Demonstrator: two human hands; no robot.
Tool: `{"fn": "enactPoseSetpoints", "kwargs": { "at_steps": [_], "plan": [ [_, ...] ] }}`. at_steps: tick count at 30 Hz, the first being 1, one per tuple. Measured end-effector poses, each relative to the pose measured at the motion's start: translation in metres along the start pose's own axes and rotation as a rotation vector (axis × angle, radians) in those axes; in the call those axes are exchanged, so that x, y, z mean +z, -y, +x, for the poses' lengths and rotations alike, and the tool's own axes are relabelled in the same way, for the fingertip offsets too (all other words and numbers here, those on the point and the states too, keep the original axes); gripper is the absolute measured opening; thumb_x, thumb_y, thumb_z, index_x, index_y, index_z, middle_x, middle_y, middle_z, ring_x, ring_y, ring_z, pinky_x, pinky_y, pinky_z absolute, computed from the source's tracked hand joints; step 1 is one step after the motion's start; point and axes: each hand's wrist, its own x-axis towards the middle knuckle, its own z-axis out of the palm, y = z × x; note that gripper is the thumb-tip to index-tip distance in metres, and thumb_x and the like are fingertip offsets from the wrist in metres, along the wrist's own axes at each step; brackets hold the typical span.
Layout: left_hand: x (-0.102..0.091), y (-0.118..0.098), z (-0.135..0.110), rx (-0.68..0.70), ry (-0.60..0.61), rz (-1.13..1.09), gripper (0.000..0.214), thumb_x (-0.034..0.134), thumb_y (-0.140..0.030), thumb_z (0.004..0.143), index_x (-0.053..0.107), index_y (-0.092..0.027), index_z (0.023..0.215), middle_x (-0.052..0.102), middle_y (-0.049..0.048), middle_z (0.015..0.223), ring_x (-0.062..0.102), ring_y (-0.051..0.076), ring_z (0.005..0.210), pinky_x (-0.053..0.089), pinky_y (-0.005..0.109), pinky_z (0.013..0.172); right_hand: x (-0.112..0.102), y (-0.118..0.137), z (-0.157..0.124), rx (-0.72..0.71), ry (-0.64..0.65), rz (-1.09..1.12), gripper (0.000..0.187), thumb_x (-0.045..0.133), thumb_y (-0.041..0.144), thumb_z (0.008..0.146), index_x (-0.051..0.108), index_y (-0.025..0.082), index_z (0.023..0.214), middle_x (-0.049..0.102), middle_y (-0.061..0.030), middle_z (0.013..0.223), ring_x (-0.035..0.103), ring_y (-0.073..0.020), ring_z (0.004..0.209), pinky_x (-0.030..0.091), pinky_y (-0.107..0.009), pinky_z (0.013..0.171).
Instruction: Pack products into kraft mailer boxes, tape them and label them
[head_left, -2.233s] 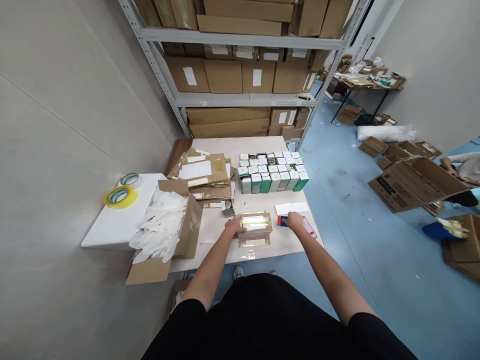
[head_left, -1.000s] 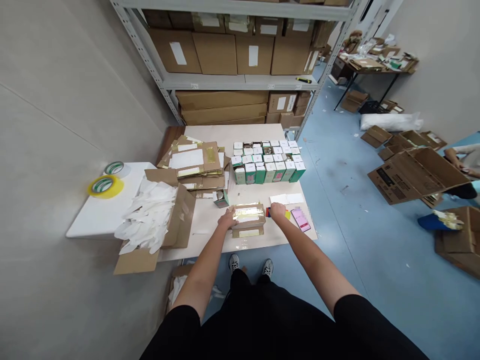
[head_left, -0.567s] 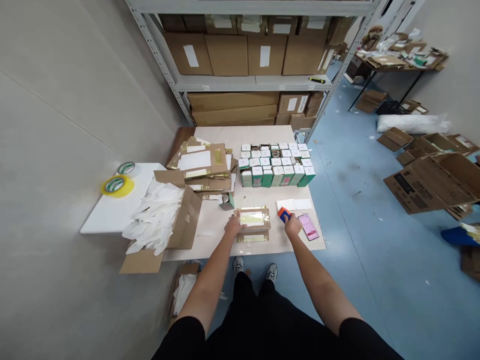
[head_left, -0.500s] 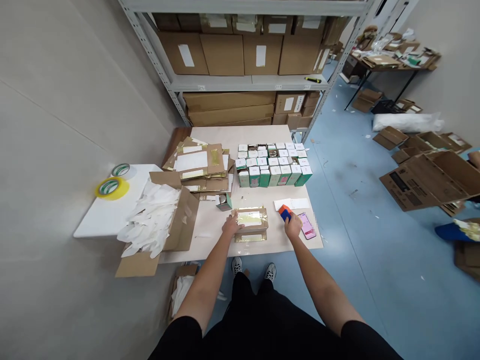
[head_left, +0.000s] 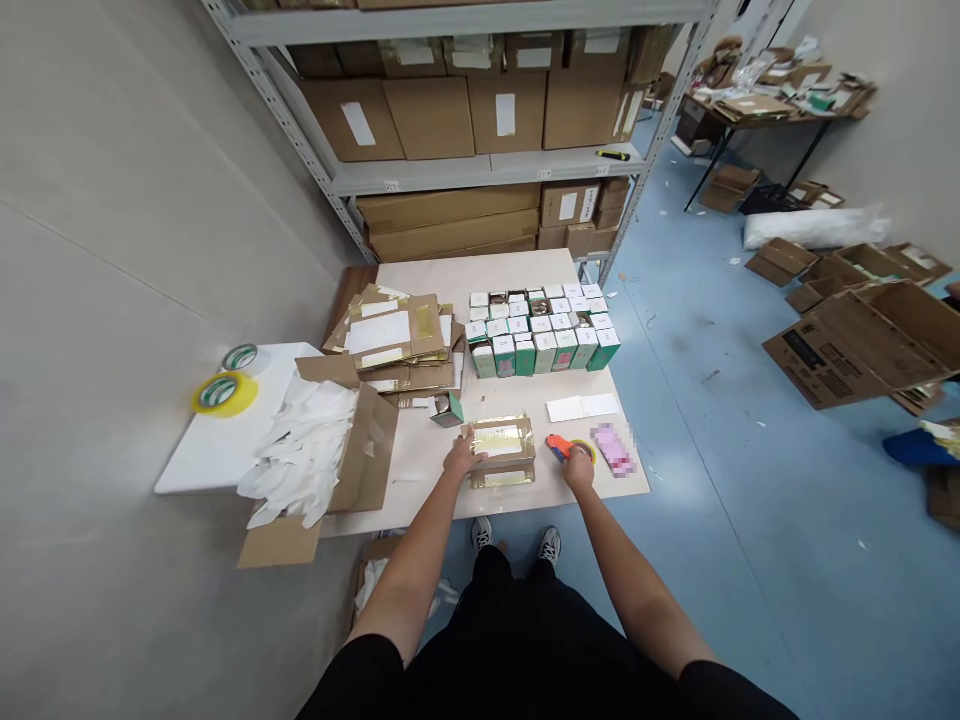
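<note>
My left hand (head_left: 460, 456) grips the left end of a small cardboard box (head_left: 517, 447), its fingers over the top and the thumb along the front. The box lies on the table with a white label and shiny tape across its top; a lower cardboard part with another label shows at its front. To the right, my right hand (head_left: 578, 470) is closed around an orange and blue tape dispenser (head_left: 559, 443) with a yellow-rimmed roll. The dispenser is just above or on the table, apart from the box. Beside it is a pink-screened phone (head_left: 613, 450), blurred.
White-and-green small boxes (head_left: 544, 350) stand in rows behind. A green open box (head_left: 448, 409), flattened cardboard (head_left: 401, 335) and a carton of white paper (head_left: 367, 450) are left. White slips (head_left: 582, 407) lie right. Tape rolls (head_left: 224, 394) sit far left; shelving (head_left: 495, 173) stands behind.
My right hand has lowered and moved slightly left with the tape dispenser, which has turned so its roll shows. My left hand stays on the box. The camera view has shifted a little.
</note>
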Motion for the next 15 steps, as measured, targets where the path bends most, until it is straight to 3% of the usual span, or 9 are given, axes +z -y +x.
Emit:
{"fn": "enactPoseSetpoints", "kwargs": {
  "at_steps": [2,4,8,11,15],
  "plan": [
    [0.001,0.002,0.001,0.022,-0.003,-0.021,0.102,0.073,-0.055,0.083,0.019,-0.031,0.167,0.028,0.0131,0.171,0.037,0.035,0.151,0.040,0.043,0.114,-0.002,0.026,0.000,-0.076,0.003,0.117,0.037,0.044,0.036,0.100,0.068,0.017,0.122,0.074,-0.0156,0.114,0.067,-0.0284,0.112,0.049,-0.032,0.086],
    [0.002,0.005,0.001,0.046,-0.016,-0.067,0.104,0.075,-0.055,0.082,0.020,-0.029,0.166,0.031,0.0134,0.169,0.035,0.034,0.153,0.038,0.041,0.115,0.005,0.055,-0.001,-0.112,0.105,0.205,0.041,0.040,0.045,0.103,0.067,0.019,0.121,0.074,-0.0130,0.113,0.068,-0.0267,0.110,0.049,-0.030,0.087],
    [0.008,0.012,-0.001,0.089,-0.041,-0.157,0.109,0.077,-0.058,0.078,0.021,-0.026,0.166,0.032,0.0129,0.169,0.033,0.033,0.154,0.038,0.039,0.116,0.029,0.095,-0.005,-0.055,0.157,0.210,0.043,0.048,0.053,0.100,0.061,0.017,0.120,0.074,-0.0161,0.107,0.070,-0.0285,0.102,0.050,-0.032,0.084],
    [0.013,0.014,-0.007,0.134,-0.079,-0.204,0.099,0.069,-0.061,0.085,0.024,-0.026,0.166,0.035,0.0118,0.168,0.031,0.033,0.155,0.038,0.041,0.116,0.040,0.100,-0.003,0.004,0.127,0.222,0.038,0.052,0.048,0.099,0.056,0.017,0.120,0.072,-0.0185,0.109,0.070,-0.0294,0.104,0.050,-0.033,0.084],
    [0.021,0.010,-0.016,0.076,-0.174,-0.274,0.071,0.037,-0.055,0.103,0.019,-0.030,0.167,0.045,0.0105,0.162,0.048,0.033,0.145,0.043,0.046,0.111,0.037,0.093,0.004,0.014,0.109,0.286,0.031,0.057,0.046,0.094,0.056,0.019,0.111,0.072,-0.0135,0.110,0.069,-0.0256,0.103,0.050,-0.029,0.084]
  ]
}}
